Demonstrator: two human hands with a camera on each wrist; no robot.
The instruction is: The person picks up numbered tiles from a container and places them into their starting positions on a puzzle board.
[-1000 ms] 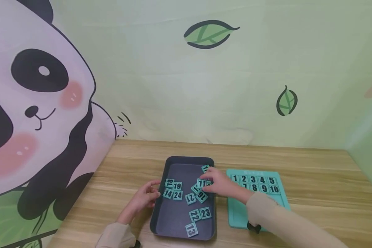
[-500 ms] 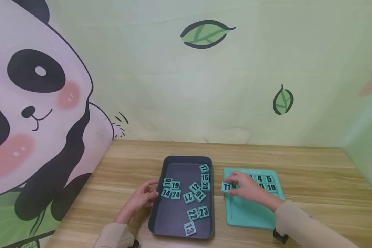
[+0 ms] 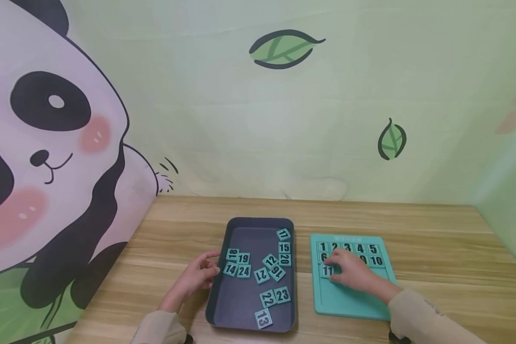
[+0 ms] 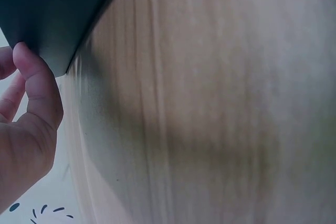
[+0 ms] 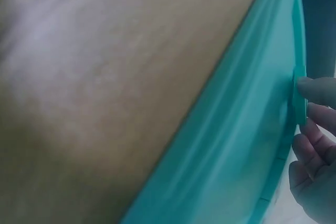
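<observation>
My right hand [image 3: 353,273] pinches a small teal tile [image 3: 327,271] marked 11 between thumb and fingers, low over the left end of the third row of a teal board [image 3: 352,303]. Seen edge-on in the right wrist view, the tile [image 5: 300,95] lies close along the board's side rim. Rows of tiles 1 to 10 fill the board's top, partly hidden behind that hand. At the dark tray [image 3: 241,308], my left hand [image 3: 196,274] touches the outer left wall with relaxed fingers; the left wrist view shows the thumb [image 4: 39,77] against the wall.
Inside the tray lie several loose number tiles, among them 18 [image 3: 232,253], 12 [image 3: 270,260] and 13 [image 3: 263,318], some turned sideways or overlapping. Tray and board stand side by side on a wooden table [image 3: 447,267]. A panda-printed backdrop [image 3: 223,119] rises behind.
Tile 11 has left the tray in my right hand, passed rightward over the board's left edge, and come down beneath tile 6. My left hand stays at the tray's left wall.
</observation>
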